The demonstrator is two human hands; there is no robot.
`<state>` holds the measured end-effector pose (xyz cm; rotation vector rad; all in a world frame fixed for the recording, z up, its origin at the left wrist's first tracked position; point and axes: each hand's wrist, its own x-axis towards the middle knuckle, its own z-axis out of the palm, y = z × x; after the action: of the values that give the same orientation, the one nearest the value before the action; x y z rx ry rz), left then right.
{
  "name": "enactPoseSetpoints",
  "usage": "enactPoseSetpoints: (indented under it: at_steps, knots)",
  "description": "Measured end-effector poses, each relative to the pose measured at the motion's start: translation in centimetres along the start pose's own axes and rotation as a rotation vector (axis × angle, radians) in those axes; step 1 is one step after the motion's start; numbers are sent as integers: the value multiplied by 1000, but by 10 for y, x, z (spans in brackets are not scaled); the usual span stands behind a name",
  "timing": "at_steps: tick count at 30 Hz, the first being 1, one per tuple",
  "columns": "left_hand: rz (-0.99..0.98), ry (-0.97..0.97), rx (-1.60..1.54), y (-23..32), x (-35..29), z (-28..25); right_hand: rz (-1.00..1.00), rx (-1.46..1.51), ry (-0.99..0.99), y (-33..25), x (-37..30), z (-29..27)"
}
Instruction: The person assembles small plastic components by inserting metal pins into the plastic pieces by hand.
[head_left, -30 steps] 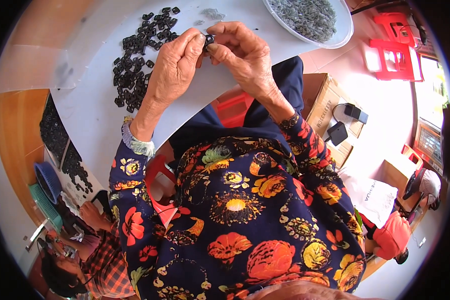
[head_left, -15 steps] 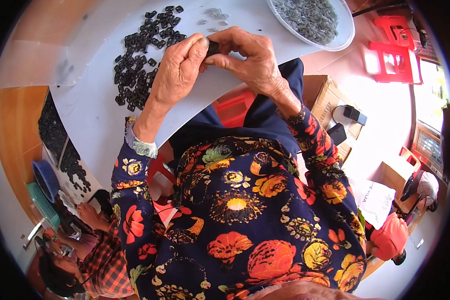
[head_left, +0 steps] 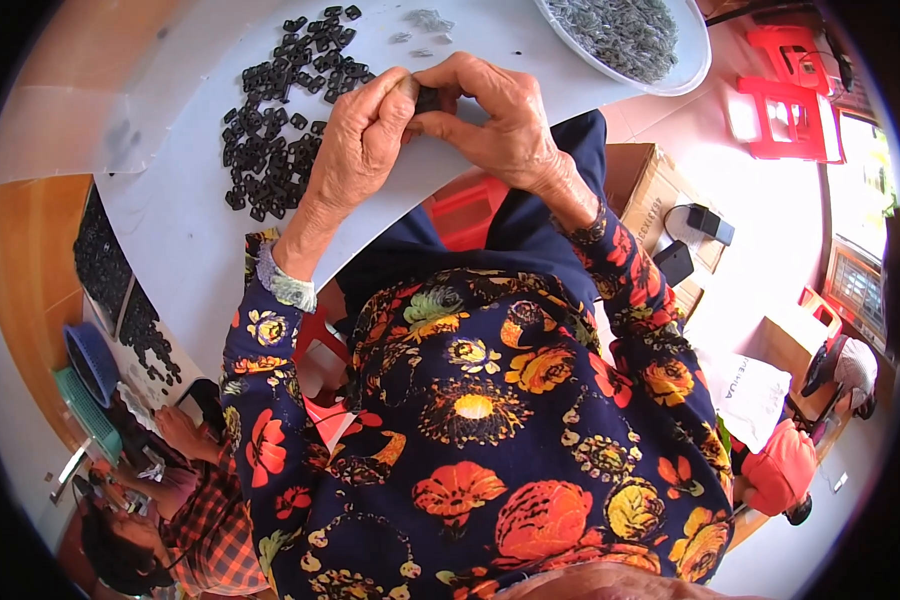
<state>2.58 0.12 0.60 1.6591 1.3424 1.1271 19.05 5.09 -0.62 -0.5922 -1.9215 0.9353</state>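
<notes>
Both hands meet above the near edge of a white table (head_left: 185, 235). My left hand (head_left: 363, 135) is closed, thumb and curled fingers pressed together, on one end of a small black plastic part (head_left: 427, 99). My right hand (head_left: 500, 120) pinches the same part between thumb and forefinger from the other side. Most of the part is hidden by the fingers. Beside my left hand lies a loose heap of small black plastic pieces with square holes (head_left: 270, 150). A few small clear plastic pieces (head_left: 430, 20) lie beyond my hands.
At the far right of the table stands a white round basin (head_left: 620, 45) full of clear pieces. Red stools (head_left: 790, 115) and a cardboard box (head_left: 650, 190) stand to the right. A person in a checked shirt (head_left: 215, 530) works at lower left, near a blue basket (head_left: 90, 365).
My hands stay together on the black part, with only slight finger movement. The view has shifted a little, so the heap and basin sit slightly higher in the picture.
</notes>
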Motion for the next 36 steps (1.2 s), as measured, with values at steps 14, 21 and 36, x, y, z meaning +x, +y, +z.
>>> enactPoseSetpoints:
  at_steps: [14,21,36]
  knots:
    - [60,-14,-4,-5,0,3,11,-19,-6,-1,0,1]
    - [39,-12,-62,-1,-2,6,-47,-55,16,2,-2,0]
    - [25,7,27,4,2,1,74,6,-28,-2,3,-2]
